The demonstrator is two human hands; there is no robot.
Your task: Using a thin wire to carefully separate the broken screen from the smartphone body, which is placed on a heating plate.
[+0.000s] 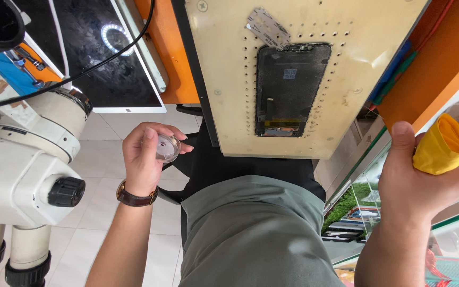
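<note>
The left hand (144,157) holds a small round container (167,148) of clear plastic. The thumb and the fingers are closed around its rim, so the flat, shiny face shows between them. The container is shaped like a disc, with no long axis, and its flat face points up, toward the camera. A brown leather watch strap (136,197) goes around the wrist just below this grip.

The right hand (423,180) is closed tightly on a yellow cloth (447,142), which is soft and folded into a thick roll. The roll comes out above the fist, beside the raised thumb, and its long axis points up and to the right, away from the body.

Between the two grips, a little above them, lies a cream-coloured work plate (314,74), flat and hard, with rows of small holes. On it rests a black phone screen (289,90), a long glossy rectangle that is dusty and worn, with its long axis running away from the person. A thin metal blade (268,27) lies touching its far corner.

To the outer side of the left grip stands a white microscope (25,175) with a black ribbed knob (66,192).
</note>
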